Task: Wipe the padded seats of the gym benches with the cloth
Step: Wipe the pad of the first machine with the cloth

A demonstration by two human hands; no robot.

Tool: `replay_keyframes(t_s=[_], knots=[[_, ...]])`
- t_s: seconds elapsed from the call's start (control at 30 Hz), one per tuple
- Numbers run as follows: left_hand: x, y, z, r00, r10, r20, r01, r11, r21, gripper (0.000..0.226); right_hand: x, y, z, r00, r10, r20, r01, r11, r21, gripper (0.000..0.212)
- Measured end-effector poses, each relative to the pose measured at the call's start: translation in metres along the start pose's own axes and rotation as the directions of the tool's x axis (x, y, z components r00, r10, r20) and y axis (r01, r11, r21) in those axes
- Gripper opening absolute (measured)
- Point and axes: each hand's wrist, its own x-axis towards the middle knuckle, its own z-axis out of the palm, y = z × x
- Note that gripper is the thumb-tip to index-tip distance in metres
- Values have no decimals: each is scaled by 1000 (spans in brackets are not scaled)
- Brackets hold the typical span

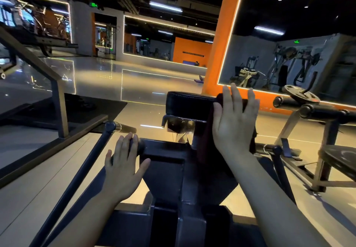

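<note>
A black padded seat (pixel 187 103) sits on a dark metal machine frame (pixel 169 162) in the middle of the view. My right hand (pixel 234 119) lies flat with straight fingers, pressing a dark cloth (pixel 205 146) against the pad's right end; the cloth hangs down below the hand. My left hand (pixel 124 164) rests with relaxed fingers on a black round handle grip (pixel 139 147) at the frame's left side, holding nothing else.
A black bar (pixel 77 181) slants from lower left up to the frame. A metal rack (pixel 55 92) stands on a mat at left. Another bench with a weight plate (pixel 300 94) and rollers is at right. An orange pillar (pixel 219 40) and mirrors lie beyond.
</note>
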Motion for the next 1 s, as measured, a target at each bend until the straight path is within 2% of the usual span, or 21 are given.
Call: replay_keyframes(t_s=[0.1, 0.23, 0.33, 0.43, 0.5, 0.6, 0.67, 0.77, 0.87, 0.93, 1.0], knots=[[0, -3, 3, 1000, 12, -23, -12, 1000, 7, 88, 11, -44, 11, 995, -93, 32, 94, 995, -26, 51], [0, -3, 2, 1000, 9, -5, -9, 1000, 16, 82, 22, -92, 22, 979, -158, 130, 167, 984, -60, 44], [1, -1, -1, 1000, -4, 8, 4, 1000, 29, 80, 27, -99, 22, 955, -182, 236, 206, 975, -82, 45], [0, -1, -3, 1000, -2, 25, 2, 1000, 4, 80, 29, -88, 12, 912, -268, 309, 287, 958, -20, 48], [0, -2, -7, 999, -1, 37, 1, 1000, -10, 80, 26, -75, 6, 916, -279, 287, 284, 959, 25, 46], [0, -3, -9, 999, 1, 42, 1, 999, -49, 80, 14, -49, 1, 973, -190, 128, 185, 981, 52, 47], [0, -2, -7, 1000, 2, 29, -1, 999, -46, 78, 10, -42, 2, 985, -148, 88, 145, 989, 43, 48], [0, -5, 3, 1000, 10, 1, -10, 1000, -14, 80, 13, -50, 5, 988, -120, 92, 117, 992, 41, 49], [1, -7, 10, 1000, 28, -12, -29, 1000, -8, 78, 19, -63, 10, 981, -156, 114, 151, 987, 49, 48], [1, -8, 9, 999, 31, -10, -31, 1000, 0, 82, 26, -79, 14, 973, -189, 133, 189, 982, 18, 39], [1, -8, 5, 1000, 30, 2, -30, 999, 23, 86, 31, -96, 21, 952, -217, 216, 232, 972, -44, 32]])
